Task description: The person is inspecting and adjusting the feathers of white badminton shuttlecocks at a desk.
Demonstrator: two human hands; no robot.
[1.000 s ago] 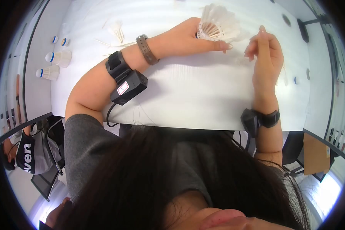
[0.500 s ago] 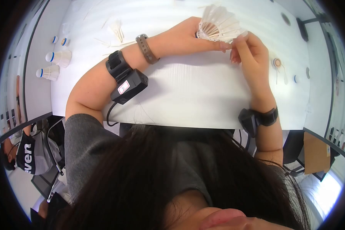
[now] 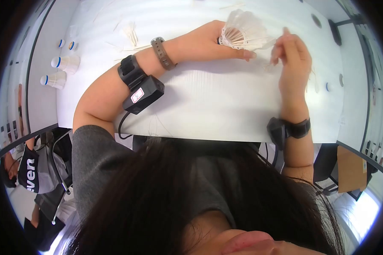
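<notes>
Tabletop [image 3: 221, 102]: white. Right hand [image 3: 291, 57]: fingertips pinched narrow on one feather [image 3: 269, 42]. Left hand [image 3: 206, 40]: closed round shuttlecock [image 3: 244, 27], at tabletop's far side, skirt toward right hand. Handling, as judged: keep base steady, work feather along its shaft, neighbours undisturbed.

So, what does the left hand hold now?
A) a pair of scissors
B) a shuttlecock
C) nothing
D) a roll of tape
B: the left hand is closed around the base of the shuttlecock, and the right hand has its fingers at the feather edge.
</notes>
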